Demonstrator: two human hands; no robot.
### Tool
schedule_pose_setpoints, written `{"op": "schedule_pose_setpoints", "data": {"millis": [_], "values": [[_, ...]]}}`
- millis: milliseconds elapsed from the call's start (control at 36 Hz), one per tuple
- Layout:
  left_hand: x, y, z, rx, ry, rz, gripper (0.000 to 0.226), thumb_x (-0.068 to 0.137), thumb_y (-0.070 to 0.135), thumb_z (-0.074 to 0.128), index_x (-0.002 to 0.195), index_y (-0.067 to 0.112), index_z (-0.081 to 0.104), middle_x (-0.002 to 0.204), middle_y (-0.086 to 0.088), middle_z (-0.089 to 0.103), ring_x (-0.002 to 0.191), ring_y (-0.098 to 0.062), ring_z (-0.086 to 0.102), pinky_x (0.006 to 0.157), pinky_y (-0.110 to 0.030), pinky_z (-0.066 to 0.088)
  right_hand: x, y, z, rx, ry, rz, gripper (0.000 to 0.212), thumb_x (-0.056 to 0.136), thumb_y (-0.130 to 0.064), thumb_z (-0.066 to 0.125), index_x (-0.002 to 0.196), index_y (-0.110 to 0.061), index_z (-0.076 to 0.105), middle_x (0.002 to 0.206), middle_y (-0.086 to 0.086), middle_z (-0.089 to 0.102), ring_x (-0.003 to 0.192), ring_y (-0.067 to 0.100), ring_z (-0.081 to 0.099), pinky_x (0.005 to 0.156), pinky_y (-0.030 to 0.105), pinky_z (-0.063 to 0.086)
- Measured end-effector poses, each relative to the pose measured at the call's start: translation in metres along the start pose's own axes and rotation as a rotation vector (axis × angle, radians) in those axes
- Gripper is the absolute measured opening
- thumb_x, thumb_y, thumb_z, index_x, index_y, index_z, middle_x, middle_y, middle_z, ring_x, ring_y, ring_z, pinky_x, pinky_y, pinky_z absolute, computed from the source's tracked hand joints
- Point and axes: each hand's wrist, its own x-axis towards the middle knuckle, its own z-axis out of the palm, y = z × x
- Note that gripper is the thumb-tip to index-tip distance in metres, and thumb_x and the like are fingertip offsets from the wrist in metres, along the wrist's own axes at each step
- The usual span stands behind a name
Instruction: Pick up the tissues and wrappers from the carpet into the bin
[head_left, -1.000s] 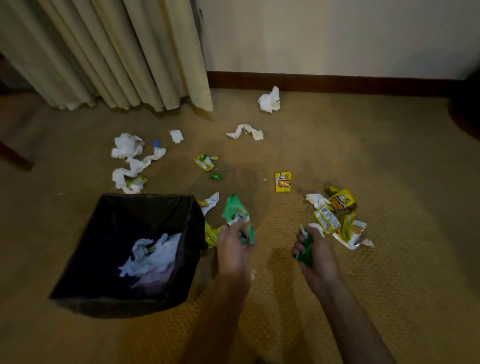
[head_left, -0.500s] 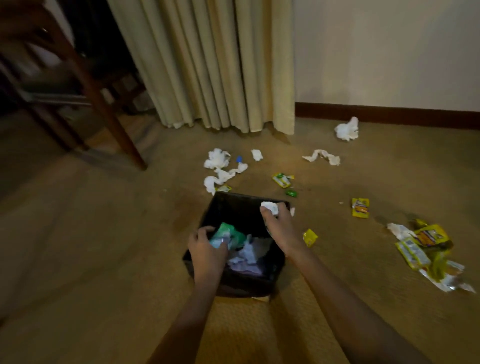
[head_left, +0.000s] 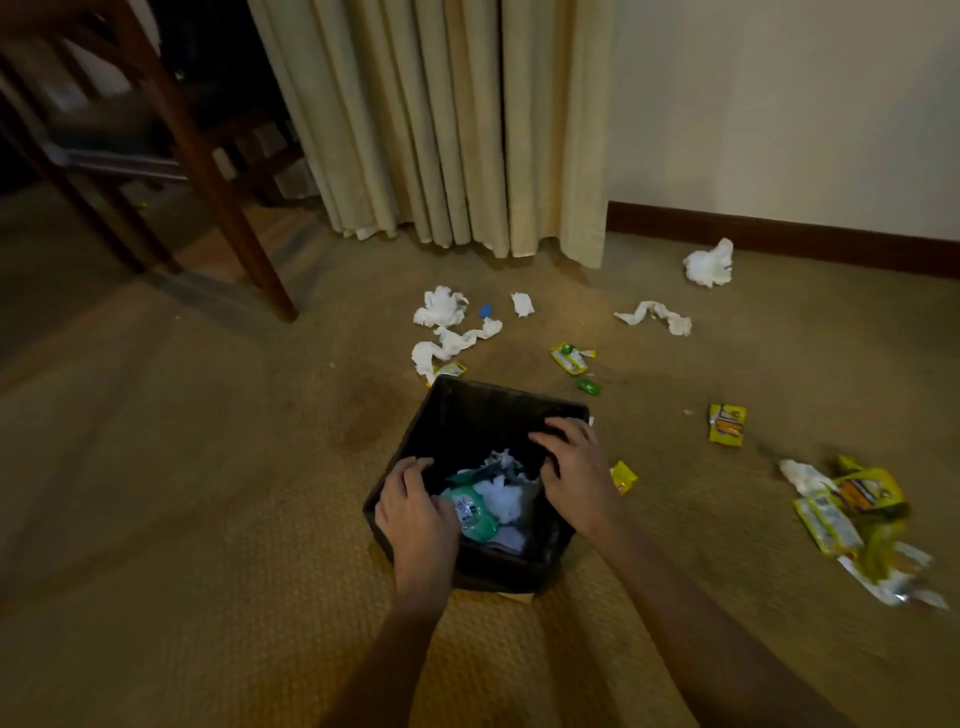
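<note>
1. I have the black bin (head_left: 485, 410) on the carpet (head_left: 208, 519) right in front of me, mouth open upward. Inside lie white tissue and a teal-green wrapper (head_left: 470, 512).
2. My left hand (head_left: 418, 519) hangs over the bin's near-left rim, fingers loosely bent, next to the green wrapper; I cannot tell whether it touches it. My right hand (head_left: 574, 475) is spread over the right side of the opening, fingers apart, gripping nothing.
3. I judge this as the drop step: a load lies in the bin and both hands are free for another.
4. Closest litter: a small yellow wrapper (head_left: 622, 476) just beside the bin's right wall, and a yellow sachet (head_left: 727, 424) further right.
5. The biggest heap is the pile of yellow wrappers (head_left: 862, 525) well to the right, with tissue mixed in.
6. Beyond the bin lie a cluster of crumpled tissues (head_left: 441, 325), a green-yellow packet (head_left: 570, 357), a twisted tissue (head_left: 657, 317) and a balled tissue (head_left: 709, 263) near the skirting board (head_left: 779, 236).
7. Next I would lift my right hand clear of the rim and swing it right; thin wrappers lying flat on the pile call for a fingertip pinch.
8. Room: open carpet to the right and front. A wooden chair leg (head_left: 228, 208) stands far left and a curtain (head_left: 441, 130) hangs behind the tissues, both away from my reach path.
</note>
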Motion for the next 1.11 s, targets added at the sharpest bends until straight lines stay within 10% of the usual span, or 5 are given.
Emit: {"op": "schedule_pose_setpoints", "data": {"millis": [389,583,833,944,1111], "values": [[-0.024,0.12,0.034,-0.203,-0.217,0.364,0.013,0.089,0.01,0.058,0.098,0.018,0.063,0.098,0.001,0.062,0.087,-0.011,0.059,0.078,-0.026,0.048,-0.077,0.104,-0.09,0.293,0.109,0.281,0.035,0.093,0.009,0.044,0.12,-0.002,0.063,0.139,0.013,0.048,0.122,0.02,0.048,0.092,0.008,0.034],[-0.07,0.191,0.117,-0.227,-0.428,0.409,0.012,0.086,0.009,0.056,0.091,0.014,0.065,0.086,-0.006,0.067,0.084,-0.026,0.063,0.076,-0.037,0.049,-0.136,0.203,-0.101,0.225,0.16,0.601,0.029,0.09,0.006,0.051,0.114,0.0,0.066,0.135,0.019,0.052,0.129,0.031,0.045,0.102,0.026,0.031],[-0.101,0.165,0.265,0.079,-0.925,0.312,0.042,0.087,0.019,0.056,0.128,0.015,0.052,0.133,-0.008,0.052,0.125,-0.023,0.047,0.103,-0.028,0.035,-0.178,0.3,-0.083,0.155,0.21,0.794,0.033,0.081,0.009,0.06,0.114,0.005,0.064,0.122,0.025,0.059,0.118,0.039,0.051,0.104,0.039,0.035],[-0.115,0.137,0.327,0.24,-0.806,0.499,0.08,0.062,0.03,0.085,0.13,0.001,0.054,0.135,-0.027,0.05,0.121,-0.03,0.056,0.092,-0.032,0.049,-0.18,0.33,-0.064,0.086,0.223,0.876,0.047,0.086,-0.001,0.059,0.131,-0.011,0.055,0.142,0.023,0.04,0.134,0.037,0.031,0.111,0.042,0.026],[-0.127,0.109,0.384,0.36,-0.786,0.54,0.081,0.081,0.058,0.056,0.149,0.019,0.032,0.16,-0.01,0.008,0.146,-0.037,0.011,0.111,-0.061,0.017,-0.168,0.355,-0.05,-0.069,0.387,0.846,0.051,0.082,-0.005,0.065,0.131,-0.014,0.056,0.149,0.027,0.029,0.139,0.043,0.025,0.108,0.054,0.028]]}}
